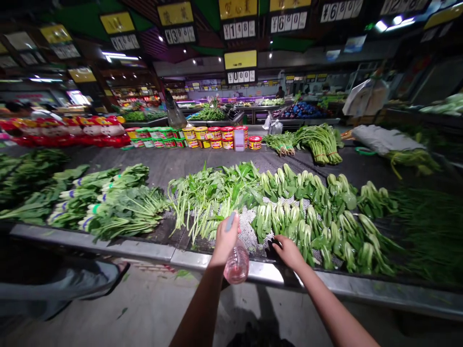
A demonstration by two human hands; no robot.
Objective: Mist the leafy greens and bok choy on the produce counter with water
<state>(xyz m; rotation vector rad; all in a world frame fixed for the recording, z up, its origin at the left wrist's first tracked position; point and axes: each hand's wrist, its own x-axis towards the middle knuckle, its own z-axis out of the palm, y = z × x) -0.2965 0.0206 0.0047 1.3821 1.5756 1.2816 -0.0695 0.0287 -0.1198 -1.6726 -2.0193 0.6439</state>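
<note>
Left hand wrapped around neck of clear pinkish bottle, grey nozzle on top, pointing roughly forward at the greens. Bottle is upright or nearly so, in front of the metal rail as seen here. Right hand is low over the rail, fingers loosely curled beside the near row of bok choy; fingertips partly hidden, can't tell if they touch a leaf or pinch anything.

Step in hand, judging by the grip: wetting the greens. Hazy patch ahead of nozzle may be spray, too blurred to confirm. Bok choy lies in rows on white mesh, right of centre; loose leafy stems lie left of it, tied bundles further left.

Next move calls for a firm hold on the neck, nozzle aimed over the leaves, and right hand kept out of the spray line while near the bok choy.
</note>
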